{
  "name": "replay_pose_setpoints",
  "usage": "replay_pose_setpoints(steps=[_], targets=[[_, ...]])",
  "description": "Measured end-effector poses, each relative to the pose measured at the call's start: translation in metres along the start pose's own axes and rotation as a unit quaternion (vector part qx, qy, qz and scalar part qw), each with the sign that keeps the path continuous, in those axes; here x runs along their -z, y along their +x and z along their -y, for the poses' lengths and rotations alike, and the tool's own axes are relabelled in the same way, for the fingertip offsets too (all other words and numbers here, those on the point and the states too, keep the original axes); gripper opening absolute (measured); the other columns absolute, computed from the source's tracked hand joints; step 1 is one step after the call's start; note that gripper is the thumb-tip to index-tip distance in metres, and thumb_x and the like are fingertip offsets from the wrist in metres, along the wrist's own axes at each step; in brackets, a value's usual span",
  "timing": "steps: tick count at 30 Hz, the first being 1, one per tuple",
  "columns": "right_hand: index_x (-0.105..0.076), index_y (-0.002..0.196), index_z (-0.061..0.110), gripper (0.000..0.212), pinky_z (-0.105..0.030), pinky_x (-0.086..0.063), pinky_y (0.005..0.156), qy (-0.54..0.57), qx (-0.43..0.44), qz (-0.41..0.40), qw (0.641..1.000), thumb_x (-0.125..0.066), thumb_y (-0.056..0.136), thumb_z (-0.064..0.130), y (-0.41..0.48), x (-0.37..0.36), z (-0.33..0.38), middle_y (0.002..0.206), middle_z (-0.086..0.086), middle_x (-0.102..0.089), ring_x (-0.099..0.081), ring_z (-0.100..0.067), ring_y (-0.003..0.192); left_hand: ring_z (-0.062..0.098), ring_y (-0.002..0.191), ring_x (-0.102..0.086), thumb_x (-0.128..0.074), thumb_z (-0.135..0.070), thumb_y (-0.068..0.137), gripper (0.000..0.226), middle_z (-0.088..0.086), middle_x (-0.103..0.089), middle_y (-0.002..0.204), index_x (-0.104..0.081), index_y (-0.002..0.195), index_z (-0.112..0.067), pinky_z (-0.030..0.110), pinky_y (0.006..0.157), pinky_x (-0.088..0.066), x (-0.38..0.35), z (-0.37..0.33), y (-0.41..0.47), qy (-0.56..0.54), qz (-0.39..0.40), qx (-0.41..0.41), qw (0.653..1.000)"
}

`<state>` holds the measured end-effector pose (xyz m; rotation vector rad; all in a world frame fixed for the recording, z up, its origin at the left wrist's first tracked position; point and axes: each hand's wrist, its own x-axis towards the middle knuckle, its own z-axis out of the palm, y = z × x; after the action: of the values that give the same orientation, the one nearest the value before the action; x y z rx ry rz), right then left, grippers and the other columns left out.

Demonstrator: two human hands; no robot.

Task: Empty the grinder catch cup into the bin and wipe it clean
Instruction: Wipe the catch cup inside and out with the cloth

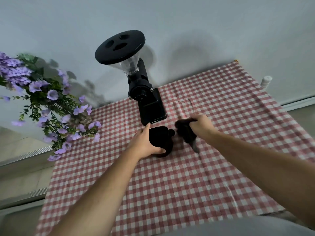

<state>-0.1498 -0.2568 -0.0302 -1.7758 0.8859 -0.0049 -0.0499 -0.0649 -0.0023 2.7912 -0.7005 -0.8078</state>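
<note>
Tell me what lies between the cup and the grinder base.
Nothing but a narrow strip of checked cloth, seen in the head view. The left hand holds the cup just in front of the grinder; its fingertip nearly reaches the base.
</note>
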Motion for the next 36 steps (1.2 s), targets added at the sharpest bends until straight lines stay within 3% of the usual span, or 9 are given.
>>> replay_pose_setpoints(steps=[3,8,12,15,20,24,29,33,36], targets=[[-0.057,0.127,0.022,0.048,-0.022,-0.049,0.067,0.062,0.031,0.050,0.996,-0.037,0.091,-0.002,-0.006,-0.009,0.011,0.104,-0.005,-0.067,-0.062,-0.016,0.088,0.031,0.144,-0.026,-0.082,-0.064,0.060,0.130,0.007,-0.017,0.162,-0.002,0.156,-0.028,0.051,0.109,-0.038,-0.003,-0.005,-0.009,0.007,-0.065,0.019,0.998],[-0.059,0.119,0.017,0.043,-0.021,-0.051,0.061,0.022,0.063,0.128,0.989,-0.035,0.090,-0.004,-0.024,-0.031,-0.002,0.102,-0.007,-0.066,-0.061,-0.013,0.078,0.035,0.139,-0.033,-0.080,-0.058,0.067,0.126,0.013,-0.010,0.160,0.004,0.154,-0.024,0.044,0.098,-0.045,-0.031,-0.026,-0.023,-0.186,-0.126,0.166,0.960],[-0.063,0.095,0.017,0.029,-0.020,-0.047,0.060,-0.048,0.051,0.173,0.982,-0.042,0.089,-0.002,-0.033,-0.020,-0.013,0.092,-0.003,-0.065,-0.059,-0.013,0.076,0.031,0.140,-0.029,-0.089,-0.041,0.063,0.130,0.011,-0.015,0.156,0.004,0.154,-0.031,0.043,0.104,-0.040,-0.033,-0.014,-0.016,-0.201,-0.124,0.056,0.970],[-0.069,0.091,0.017,0.030,-0.018,-0.046,0.065,-0.100,0.041,0.240,0.965,-0.046,0.087,-0.002,-0.033,-0.001,-0.005,0.093,-0.001,-0.066,-0.059,-0.010,0.080,0.028,0.145,-0.020,-0.090,-0.046,0.059,0.141,0.005,-0.008,0.160,0.014,0.153,-0.032,0.047,0.112,-0.032,-0.022,-0.003,-0.010,-0.161,-0.049,0.004,0.986],[-0.064,0.107,0.013,0.028,-0.024,-0.050,0.061,-0.031,0.025,0.050,0.998,-0.042,0.091,0.005,-0.011,0.001,0.012,0.094,-0.005,-0.067,-0.063,-0.017,0.081,0.032,0.140,-0.032,-0.086,-0.062,0.052,0.139,0.006,-0.014,0.158,0.003,0.153,-0.027,0.049,0.106,-0.042,-0.025,-0.013,-0.003,-0.136,-0.072,0.041,0.987],[-0.049,0.132,0.017,0.045,-0.028,-0.053,0.079,-0.022,0.052,0.090,0.994,-0.041,0.091,0.001,-0.034,-0.034,-0.004,0.117,-0.002,-0.059,-0.060,-0.020,0.100,0.031,0.129,-0.043,-0.086,-0.061,0.052,0.129,0.009,-0.027,0.150,-0.008,0.149,-0.026,0.045,0.096,-0.050,-0.027,-0.017,0.001,-0.097,-0.089,0.058,0.990],[-0.066,0.107,0.010,0.029,-0.014,-0.042,0.054,-0.136,0.009,0.173,0.975,-0.045,0.089,0.002,-0.025,-0.014,-0.003,0.095,-0.001,-0.066,-0.058,-0.008,0.075,0.026,0.134,-0.037,-0.093,-0.044,0.051,0.125,0.000,-0.024,0.150,-0.014,0.148,-0.032,0.044,0.103,-0.044,-0.002,-0.002,0.004,-0.071,0.008,-0.063,0.995],[-0.069,0.104,0.009,0.032,-0.022,-0.049,0.060,-0.119,0.047,0.099,0.987,-0.042,0.088,0.000,-0.005,-0.002,0.023,0.094,-0.005,-0.066,-0.061,-0.018,0.081,0.026,0.144,-0.024,-0.095,-0.037,0.053,0.138,-0.008,-0.002,0.160,0.000,0.153,-0.039,0.048,0.110,-0.037,0.013,0.003,0.007,-0.019,0.082,-0.081,0.993],[-0.065,0.113,0.019,0.045,-0.017,-0.048,0.066,-0.065,0.120,0.075,0.988,-0.039,0.086,-0.005,-0.010,-0.019,0.030,0.105,-0.002,-0.063,-0.059,-0.016,0.094,0.029,0.144,-0.023,-0.093,-0.046,0.052,0.142,-0.009,0.003,0.161,0.007,0.153,-0.040,0.050,0.110,-0.036,0.003,0.000,0.001,-0.032,0.050,-0.062,0.996]])
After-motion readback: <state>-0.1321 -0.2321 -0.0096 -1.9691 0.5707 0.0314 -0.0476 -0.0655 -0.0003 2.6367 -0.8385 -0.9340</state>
